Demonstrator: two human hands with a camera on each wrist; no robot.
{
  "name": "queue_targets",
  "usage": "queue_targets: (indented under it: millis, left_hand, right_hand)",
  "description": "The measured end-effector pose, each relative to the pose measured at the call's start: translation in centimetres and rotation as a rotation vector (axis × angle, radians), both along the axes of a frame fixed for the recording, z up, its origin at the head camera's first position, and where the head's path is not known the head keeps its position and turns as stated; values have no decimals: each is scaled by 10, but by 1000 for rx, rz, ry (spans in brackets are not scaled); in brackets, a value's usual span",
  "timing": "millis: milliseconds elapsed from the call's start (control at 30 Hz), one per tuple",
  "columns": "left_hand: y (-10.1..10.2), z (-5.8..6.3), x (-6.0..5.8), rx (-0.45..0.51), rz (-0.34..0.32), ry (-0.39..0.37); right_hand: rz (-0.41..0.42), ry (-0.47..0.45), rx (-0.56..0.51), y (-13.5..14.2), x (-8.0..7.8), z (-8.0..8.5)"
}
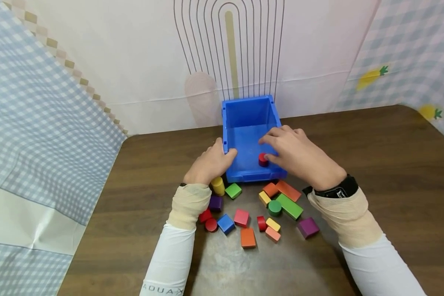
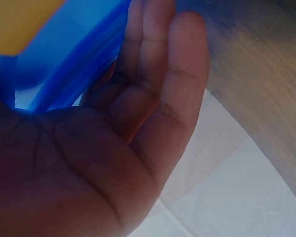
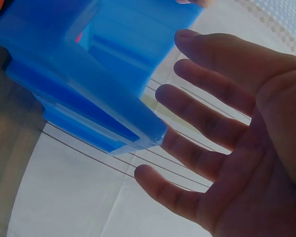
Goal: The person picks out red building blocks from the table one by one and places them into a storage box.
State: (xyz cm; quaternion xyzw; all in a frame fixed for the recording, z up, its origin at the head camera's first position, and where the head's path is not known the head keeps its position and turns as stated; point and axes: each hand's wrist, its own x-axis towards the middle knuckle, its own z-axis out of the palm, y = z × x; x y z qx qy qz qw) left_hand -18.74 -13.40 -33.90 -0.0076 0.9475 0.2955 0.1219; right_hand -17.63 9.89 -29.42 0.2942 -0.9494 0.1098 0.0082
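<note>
A blue plastic bin (image 1: 257, 174) stands at the back of the table against the cloth, with a red cylinder block (image 1: 263, 160) inside near its front right. My left hand (image 1: 211, 162) grips the bin's left wall, thumb over the rim and fingers outside; in the left wrist view those fingers (image 2: 150, 54) lie along the blue wall. My right hand (image 1: 297, 152) hovers over the bin's right side, its fingers spread and holding nothing. In the head view its thumb appears close to the red cylinder; whether they touch I cannot tell.
Several coloured blocks lie scattered before the bin, among them a yellow cylinder (image 1: 218, 186), a long green block (image 1: 289, 206), a blue cube (image 1: 226, 224) and a purple block (image 1: 308, 227). Patterned cloth (image 1: 144, 53) hangs behind the brown wooden table (image 1: 133, 230).
</note>
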Motion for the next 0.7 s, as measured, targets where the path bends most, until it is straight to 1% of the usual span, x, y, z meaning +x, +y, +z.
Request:
queue_targets:
  millis: [133,267,467,567,700]
  left_hand:
    - [0,-1,0,-18,-2,2]
    - [1,-2,0,-28,-1,-4]
    - [1,-1,0,-25,-10,3]
    - [0,-1,0,-23,-6,1]
    - [-2,0,0,-19,-8,2]
  right_hand:
    - [4,-5,3,-1,2,2]
    - [28,-1,-29,-2,5,4]
    - [78,37,-71,-3,9,9]
    - [88,27,-74,-4,11,11]
    - [78,-16,-59,-8,15,13]
